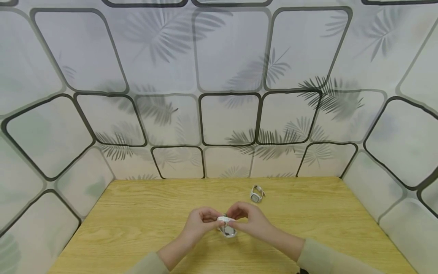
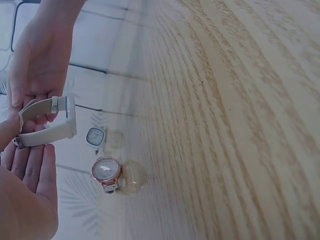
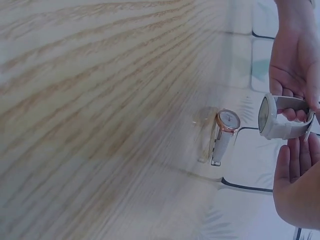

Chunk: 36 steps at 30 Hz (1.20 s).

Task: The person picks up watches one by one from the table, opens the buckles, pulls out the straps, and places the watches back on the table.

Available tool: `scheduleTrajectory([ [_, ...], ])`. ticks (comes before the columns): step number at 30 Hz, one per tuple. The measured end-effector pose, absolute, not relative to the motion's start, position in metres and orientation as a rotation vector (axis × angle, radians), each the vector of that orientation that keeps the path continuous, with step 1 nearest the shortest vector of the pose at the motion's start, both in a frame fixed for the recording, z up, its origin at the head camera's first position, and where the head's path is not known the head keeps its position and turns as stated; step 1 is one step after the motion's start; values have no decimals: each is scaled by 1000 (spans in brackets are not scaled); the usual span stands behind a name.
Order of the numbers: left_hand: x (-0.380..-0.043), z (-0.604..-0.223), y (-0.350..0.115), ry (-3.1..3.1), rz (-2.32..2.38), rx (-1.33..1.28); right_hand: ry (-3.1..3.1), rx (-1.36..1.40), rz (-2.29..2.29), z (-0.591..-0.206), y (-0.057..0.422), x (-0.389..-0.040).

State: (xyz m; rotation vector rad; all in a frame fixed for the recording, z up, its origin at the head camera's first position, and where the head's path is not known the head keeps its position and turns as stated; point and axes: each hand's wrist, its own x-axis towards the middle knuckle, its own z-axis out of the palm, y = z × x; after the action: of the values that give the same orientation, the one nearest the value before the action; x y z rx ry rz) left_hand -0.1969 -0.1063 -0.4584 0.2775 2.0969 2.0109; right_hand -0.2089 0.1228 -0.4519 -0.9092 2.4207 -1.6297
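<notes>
Between both hands hangs a white wristwatch (image 1: pixel 230 230), its strap bent round into a loop with the case low. My left hand (image 1: pixel 198 224) pinches the strap from the left with thumb and fingers. From the right, my right hand (image 1: pixel 251 219) pinches the same strap close to its ends. In the left wrist view, a small metal buckle (image 2: pixel 18 142) shows at the strap's end by the fingertips. The right wrist view shows the held watch's round white case (image 3: pixel 267 116) side-on. Fingers partly cover the strap ends.
A white watch with a squarish face (image 1: pixel 256 195) rests on the wooden table (image 1: pixel 147 213), beyond my right hand. A rose-gold round watch with a pale strap (image 2: pixel 106 170) is also on the table. Patterned cloth walls (image 1: pixel 229 118) enclose the table's back and sides.
</notes>
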Motion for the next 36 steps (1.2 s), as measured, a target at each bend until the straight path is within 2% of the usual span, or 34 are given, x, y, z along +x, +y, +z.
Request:
scheduleTrajectory([
  [13, -195, -462, -105, 2067, 2033, 303, 2423, -830, -1630, -456, 116, -208],
  [36, -195, -461, -109, 2111, 1977, 453, 2427, -883, -1653, -454, 116, -205],
])
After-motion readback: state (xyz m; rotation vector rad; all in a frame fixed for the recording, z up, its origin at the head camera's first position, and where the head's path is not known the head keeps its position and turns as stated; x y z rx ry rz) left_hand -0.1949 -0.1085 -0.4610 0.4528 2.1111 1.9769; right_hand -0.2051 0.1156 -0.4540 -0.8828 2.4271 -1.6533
